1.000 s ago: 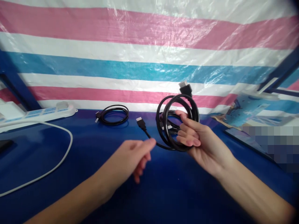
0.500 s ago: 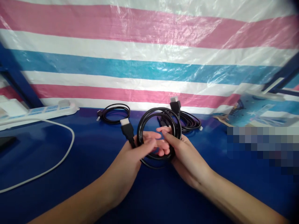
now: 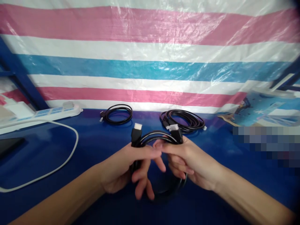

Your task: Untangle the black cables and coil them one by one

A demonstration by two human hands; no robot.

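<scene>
Between my two hands hangs a coiled black HDMI cable (image 3: 158, 135), held up over the blue table. My left hand (image 3: 140, 165) grips the left side of the coil, its thumb on top and its lower fingers partly spread. One plug (image 3: 136, 133) stands up above that thumb. On the right side of the loop, my right hand (image 3: 179, 156) is closed around the strands, fingers curled. The other plug (image 3: 175, 132) juts up beside it. The lower part of the coil is dark and blurred.
Behind, a small coiled black cable (image 3: 118, 114) and a thicker coiled black cable (image 3: 185, 120) lie on the blue table (image 3: 93, 150). A white power strip (image 3: 58, 114), a white cord (image 3: 77, 140) and a dark flat object (image 3: 10, 147) are at left. A blue patterned item (image 3: 260, 107) stands at right.
The coil has tipped and moved lower, so its upright ring now looks flattened. Both plugs have come down and closer together. My right fingers have curled in around the strands.
</scene>
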